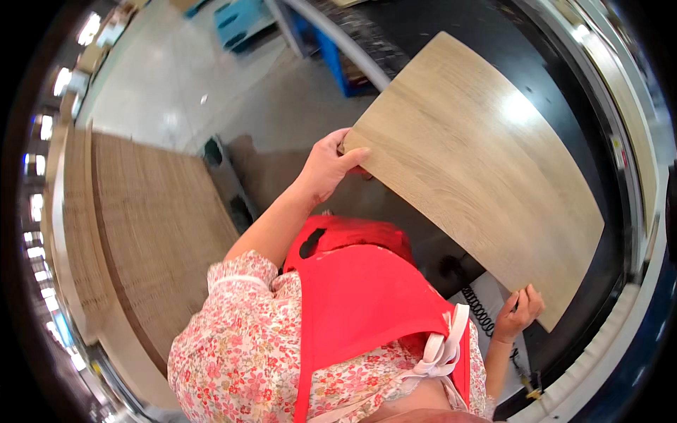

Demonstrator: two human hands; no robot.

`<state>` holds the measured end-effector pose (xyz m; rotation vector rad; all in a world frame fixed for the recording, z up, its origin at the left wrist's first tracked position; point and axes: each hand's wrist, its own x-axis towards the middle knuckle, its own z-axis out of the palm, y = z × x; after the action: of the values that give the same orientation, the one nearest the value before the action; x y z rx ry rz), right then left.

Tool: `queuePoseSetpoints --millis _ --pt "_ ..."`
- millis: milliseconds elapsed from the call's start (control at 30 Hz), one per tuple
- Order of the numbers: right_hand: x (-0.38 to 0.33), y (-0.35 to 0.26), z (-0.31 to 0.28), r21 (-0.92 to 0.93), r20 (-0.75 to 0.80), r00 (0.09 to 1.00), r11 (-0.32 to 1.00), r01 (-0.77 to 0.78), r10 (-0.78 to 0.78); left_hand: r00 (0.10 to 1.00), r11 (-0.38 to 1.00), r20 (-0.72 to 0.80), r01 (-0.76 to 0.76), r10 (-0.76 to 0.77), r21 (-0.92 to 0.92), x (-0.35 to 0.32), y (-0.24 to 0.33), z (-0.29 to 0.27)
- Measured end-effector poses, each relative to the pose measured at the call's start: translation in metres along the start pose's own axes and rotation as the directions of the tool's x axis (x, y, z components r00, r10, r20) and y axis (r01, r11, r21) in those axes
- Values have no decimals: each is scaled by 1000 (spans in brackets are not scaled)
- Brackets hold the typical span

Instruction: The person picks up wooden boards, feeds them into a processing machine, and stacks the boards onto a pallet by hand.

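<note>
I hold a long light-wood board [479, 162] flat in front of me, slanting from upper middle to lower right. My left hand [330, 166] grips its near-left edge, thumb on top. My right hand [520, 312] holds the board's lower-right corner from below, fingers curled under the edge. A red apron [360, 296] over a flowered shirt fills the lower middle of the view.
A dark machine bed [564, 84] with a pale rim lies under the board. A stack of wood-grain panels [141, 233] stands on my left. A black coiled cable [481, 310] hangs near my right hand. Blue frames [331, 56] and grey floor are beyond.
</note>
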<state>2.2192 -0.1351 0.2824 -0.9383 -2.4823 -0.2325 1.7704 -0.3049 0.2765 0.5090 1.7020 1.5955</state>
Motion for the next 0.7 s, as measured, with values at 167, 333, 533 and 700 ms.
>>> queuePoseSetpoints --millis 167,333,533,700 --pt "7 -51 3 10 70 997 999 -33 32 985 912 170 98 -32 -398 -30 -17 -66" --pt "24 -75 2 -34 128 987 995 -89 93 904 786 426 241 32 -570 -36 -27 -91" --pt "24 -83 11 -77 87 985 987 -144 150 855 692 518 362 20 -624 -9 -35 -105" --pt "8 -102 14 -92 3 958 954 -284 286 809 737 574 461 -122 -494 33 -24 -100"
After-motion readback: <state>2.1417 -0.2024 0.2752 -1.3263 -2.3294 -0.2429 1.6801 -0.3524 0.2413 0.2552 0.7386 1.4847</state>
